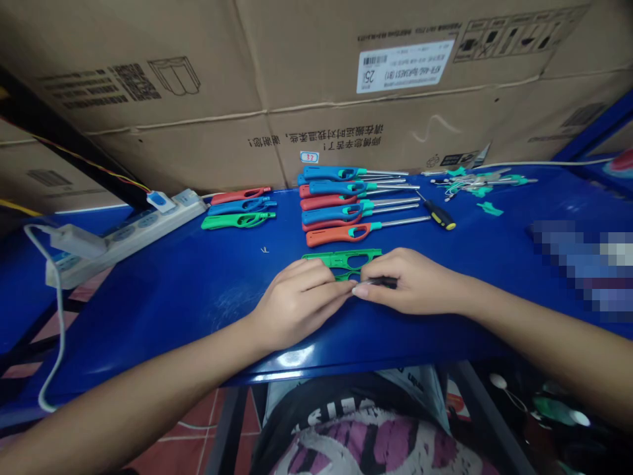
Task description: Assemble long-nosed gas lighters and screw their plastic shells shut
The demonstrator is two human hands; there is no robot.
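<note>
My left hand is closed, fingertips pinched together at the table's front; what they hold is hidden. Opposite it, my right hand is closed on a small dark part, its thumb and fingers meeting the left fingertips. Just behind both hands lies an opened green lighter casing half, with more green plastic partly hidden under the fingers. Further back, several blue, red and orange gas lighters with metal tubes lie in a stack. Left of them are a red, a blue and a green lighter casing without tubes.
A black-and-yellow screwdriver lies right of the stacked lighters. Behind it is a pile of loose wires and turquoise parts. A white power strip with plugs stands on the left. Cardboard backs the blue table.
</note>
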